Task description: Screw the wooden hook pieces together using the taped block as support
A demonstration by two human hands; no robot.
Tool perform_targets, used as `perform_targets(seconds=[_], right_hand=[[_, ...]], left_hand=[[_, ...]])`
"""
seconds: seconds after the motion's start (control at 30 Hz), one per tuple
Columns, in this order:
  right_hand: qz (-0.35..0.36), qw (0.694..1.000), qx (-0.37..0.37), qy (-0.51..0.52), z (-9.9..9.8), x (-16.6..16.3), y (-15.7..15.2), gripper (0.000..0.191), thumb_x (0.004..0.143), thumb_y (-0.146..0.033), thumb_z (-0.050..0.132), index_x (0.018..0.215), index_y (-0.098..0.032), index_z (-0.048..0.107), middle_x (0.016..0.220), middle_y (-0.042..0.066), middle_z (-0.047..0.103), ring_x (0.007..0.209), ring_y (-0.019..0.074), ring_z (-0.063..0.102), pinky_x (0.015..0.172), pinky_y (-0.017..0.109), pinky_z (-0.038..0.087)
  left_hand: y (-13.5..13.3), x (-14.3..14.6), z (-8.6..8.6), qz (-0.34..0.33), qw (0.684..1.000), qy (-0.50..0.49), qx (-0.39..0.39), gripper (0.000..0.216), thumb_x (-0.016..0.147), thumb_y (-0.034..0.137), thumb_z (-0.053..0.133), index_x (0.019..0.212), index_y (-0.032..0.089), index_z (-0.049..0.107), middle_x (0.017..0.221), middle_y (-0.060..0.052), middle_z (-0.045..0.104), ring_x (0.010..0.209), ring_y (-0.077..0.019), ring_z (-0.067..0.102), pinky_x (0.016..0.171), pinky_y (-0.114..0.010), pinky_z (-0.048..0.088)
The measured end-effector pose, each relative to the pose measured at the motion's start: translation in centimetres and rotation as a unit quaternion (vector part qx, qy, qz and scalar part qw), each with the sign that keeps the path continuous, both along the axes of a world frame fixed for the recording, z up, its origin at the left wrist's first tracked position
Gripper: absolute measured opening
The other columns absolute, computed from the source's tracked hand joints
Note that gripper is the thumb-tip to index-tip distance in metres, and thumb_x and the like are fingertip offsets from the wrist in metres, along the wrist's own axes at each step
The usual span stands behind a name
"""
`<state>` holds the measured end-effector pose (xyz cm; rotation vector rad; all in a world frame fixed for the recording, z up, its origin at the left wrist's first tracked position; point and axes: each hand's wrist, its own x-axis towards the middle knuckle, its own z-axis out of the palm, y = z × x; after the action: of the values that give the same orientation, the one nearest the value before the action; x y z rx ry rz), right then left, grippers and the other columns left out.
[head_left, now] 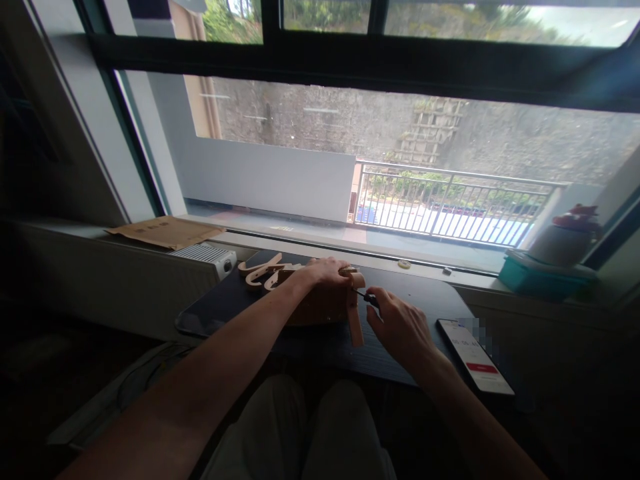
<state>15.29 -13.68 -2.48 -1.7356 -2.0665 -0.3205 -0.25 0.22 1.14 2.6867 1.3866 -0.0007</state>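
Observation:
A screwdriver (371,300) with a dark handle is gripped in my right hand (393,319). Its thin shaft points left and meets a light-brown curved wooden piece (355,325) at the right end of a brown wooden body (317,307). My left hand (327,271) holds the top of that body near the curved piece; its fingertips are partly hidden. Just beyond my left hand's fingers is a small brass-coloured part (347,271), too small to name. More curved wooden pieces (257,273) lie to the left on the dark table.
The dark table (220,308) stands against the window sill. On its right edge lies a lit phone (475,357). A roll of tape (404,265) and a teal box (545,275) are on the sill. At left are a brown envelope (167,231) and a white radiator (150,287).

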Motion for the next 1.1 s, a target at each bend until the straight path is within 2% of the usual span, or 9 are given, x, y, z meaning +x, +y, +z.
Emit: perform_targets(seconds=[0.13,0.33,0.57,0.73,0.93,1.1], right_hand=[[0.012,1.0,0.014,-0.003,0.02,0.48,-0.18,0.023,0.089,-0.02,0.043,0.111,-0.02,0.052,0.101,0.003,0.064,0.069,0.0138,0.06,0.054,0.025,0.031],[0.026,0.997,0.042,-0.062,0.06,0.68,-0.14,0.024,0.091,-0.016,0.04,0.109,-0.02,0.056,0.094,0.003,0.065,0.074,0.015,0.059,0.055,0.026,0.031],[0.017,0.999,0.037,-0.008,-0.22,0.53,0.01,0.02,0.092,-0.022,0.042,0.106,-0.02,0.056,0.096,0.002,0.066,0.073,0.0145,0.061,0.057,0.025,0.032],[0.0,1.0,0.025,0.005,-0.02,0.15,-0.01,0.02,0.092,-0.029,0.043,0.102,-0.02,0.058,0.084,0.0,0.067,0.067,0.0153,0.06,0.054,0.026,0.031],[0.025,0.996,0.049,-0.065,0.14,0.33,-0.06,0.027,0.091,-0.02,0.043,0.115,-0.021,0.056,0.087,0.001,0.064,0.07,0.0142,0.058,0.055,0.025,0.03],[0.031,0.992,0.055,-0.111,-0.26,0.74,0.02,0.028,0.091,-0.016,0.042,0.113,-0.022,0.058,0.086,0.002,0.062,0.072,0.0144,0.056,0.057,0.026,0.03]], left_hand=[[0.13,-0.03,-0.05,0.0,1.0,0.001,-0.003,0.059,0.077,0.064,0.038,0.127,0.034,0.046,0.128,-0.005,0.055,0.109,-0.0287,0.054,0.091,-0.042,0.042],[0.17,0.06,-0.12,0.003,1.0,0.004,-0.001,0.058,0.078,0.063,0.038,0.128,0.035,0.044,0.128,-0.005,0.054,0.111,-0.029,0.053,0.092,-0.045,0.04],[0.0,0.17,-0.05,0.007,1.0,0.003,0.005,0.055,0.078,0.059,0.039,0.126,0.034,0.047,0.125,-0.006,0.056,0.11,-0.0295,0.053,0.092,-0.046,0.04],[-0.2,0.06,0.16,0.005,1.0,0.001,0.0,0.055,0.078,0.061,0.037,0.123,0.034,0.049,0.121,-0.004,0.059,0.107,-0.0291,0.055,0.09,-0.043,0.042],[0.19,-0.04,-0.06,0.004,1.0,-0.003,0.001,0.057,0.078,0.062,0.037,0.125,0.033,0.048,0.124,-0.005,0.057,0.11,-0.0293,0.054,0.091,-0.043,0.042],[0.31,0.05,-0.24,0.003,1.0,-0.006,0.001,0.053,0.077,0.061,0.038,0.119,0.032,0.052,0.117,-0.005,0.061,0.107,-0.0284,0.056,0.089,-0.041,0.043]])
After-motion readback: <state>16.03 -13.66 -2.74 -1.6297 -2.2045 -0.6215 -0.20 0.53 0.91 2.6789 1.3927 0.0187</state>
